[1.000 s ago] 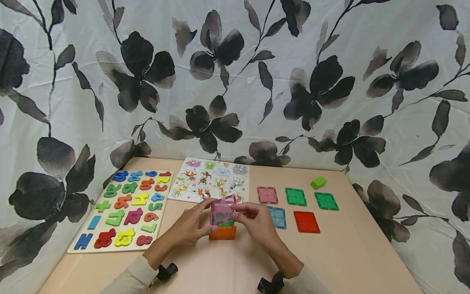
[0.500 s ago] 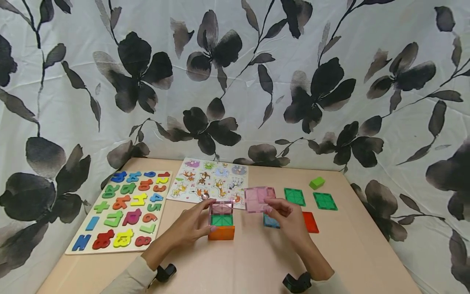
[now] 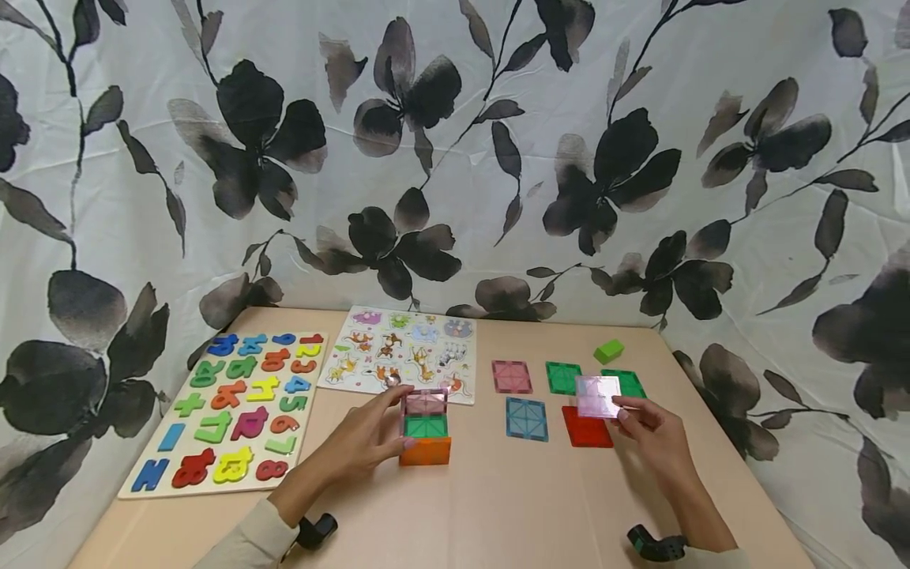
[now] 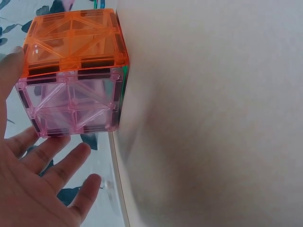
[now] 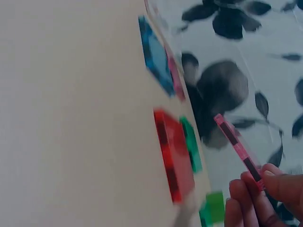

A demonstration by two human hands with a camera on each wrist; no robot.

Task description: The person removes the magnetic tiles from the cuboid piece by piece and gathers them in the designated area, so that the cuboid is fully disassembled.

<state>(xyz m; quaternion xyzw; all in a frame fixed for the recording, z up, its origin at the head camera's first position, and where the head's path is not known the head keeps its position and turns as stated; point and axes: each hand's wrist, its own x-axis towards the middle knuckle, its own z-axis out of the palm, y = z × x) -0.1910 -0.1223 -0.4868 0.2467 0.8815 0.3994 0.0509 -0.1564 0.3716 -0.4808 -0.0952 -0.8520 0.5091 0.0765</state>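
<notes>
My left hand grips the left side of a small box built of magnetic tiles, thumb near its front and index finger at the back. The box has an orange front, a green tile inside and pink sides; in the left wrist view, an orange panel meets a pink panel. Over to the right, my right hand pinches a clear pink magnetic tile by its edge between thumb and fingers. That tile overlaps the red tile and a green tile in the head view.
A pink tile, a blue tile and another green tile lie flat right of the box. Behind them sits a green block. A number puzzle board and an animal picture board are at the left and back.
My right hand has carried the pink tile away from the box, rightward past the blue tile to above the red one. The left hand stays at the box.
</notes>
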